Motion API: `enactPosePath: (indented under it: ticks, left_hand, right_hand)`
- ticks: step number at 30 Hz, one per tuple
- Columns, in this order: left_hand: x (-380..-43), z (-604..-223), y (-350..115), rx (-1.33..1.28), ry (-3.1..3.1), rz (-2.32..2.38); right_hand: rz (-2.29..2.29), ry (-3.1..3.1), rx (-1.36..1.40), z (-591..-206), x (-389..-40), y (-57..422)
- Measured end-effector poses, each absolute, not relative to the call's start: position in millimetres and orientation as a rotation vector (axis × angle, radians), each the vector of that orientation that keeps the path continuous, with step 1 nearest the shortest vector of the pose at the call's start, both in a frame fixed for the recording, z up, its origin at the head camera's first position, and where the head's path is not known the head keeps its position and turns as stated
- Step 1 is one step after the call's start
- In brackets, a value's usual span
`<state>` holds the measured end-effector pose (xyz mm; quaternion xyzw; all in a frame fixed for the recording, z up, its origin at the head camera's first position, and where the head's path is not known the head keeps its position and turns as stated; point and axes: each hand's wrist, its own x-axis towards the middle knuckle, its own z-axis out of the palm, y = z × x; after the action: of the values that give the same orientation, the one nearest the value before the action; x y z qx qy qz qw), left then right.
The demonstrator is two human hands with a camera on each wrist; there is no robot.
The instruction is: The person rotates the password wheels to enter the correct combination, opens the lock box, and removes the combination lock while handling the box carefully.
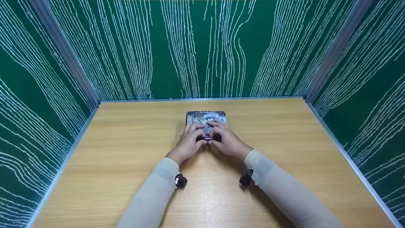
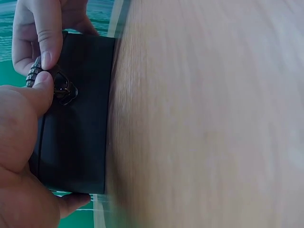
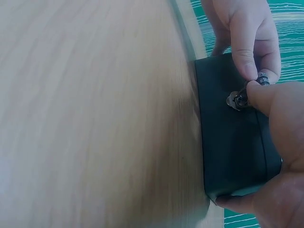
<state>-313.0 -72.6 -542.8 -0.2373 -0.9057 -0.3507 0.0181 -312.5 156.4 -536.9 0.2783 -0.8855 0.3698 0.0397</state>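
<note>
A dark box (image 1: 206, 116) with a patterned lid sits on the table, its plain black front (image 2: 76, 142) facing me. At the middle of that front, a small combination padlock (image 2: 34, 72) with ridged number dials hangs at a metal latch (image 3: 232, 100). My left hand (image 1: 189, 142) pinches one end of the padlock between thumb and finger. From the other side, my right hand (image 1: 228, 141) pinches it too, the two thumbs nearly meeting. Other fingers of both hands rest on the lid and along the box's sides. The digits on the dials are too small to read.
The box stands on a light wooden table (image 1: 133, 136), toward its far edge. Green walls (image 1: 171, 76) with white wavy lines enclose the back and both sides, joined by grey corner posts (image 1: 335, 50). Each wrist wears a small black camera (image 1: 181, 180).
</note>
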Motion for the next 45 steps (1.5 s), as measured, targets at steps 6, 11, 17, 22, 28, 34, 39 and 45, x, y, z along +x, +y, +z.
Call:
enactPosePath:
  ticks: [6,11,17,22,28,34,39,45]
  left_hand:
    - [-313,-542,-73,-0.737,-2.806,-1.087]
    - [-313,-542,-73,-0.735,-2.804,-1.092]
    - [-313,-542,-74,-0.74,-2.792,-1.112]
    - [-313,-541,-75,-0.758,-2.795,-1.108]
    - [-313,-540,-76,-0.744,-2.801,-1.13]
    - [-313,-539,-76,-0.745,-2.785,-1.159]
    - [-318,-550,-78,-0.774,-2.75,-1.176]
    - [-313,-543,-77,-0.784,-2.744,-1.241]
  right_hand:
    - [1.153,-2.736,0.862,-535,-313,159]
    - [1.207,-2.782,0.887,-532,-316,167]
    - [1.227,-2.789,0.897,-529,-316,170]
    - [1.233,-2.743,0.909,-532,-317,168]
    - [1.232,-2.721,0.916,-533,-317,167]
    - [1.225,-2.73,0.905,-533,-317,166]
    - [1.224,-2.734,0.925,-532,-316,168]
    - [1.244,-2.749,0.909,-531,-314,170]
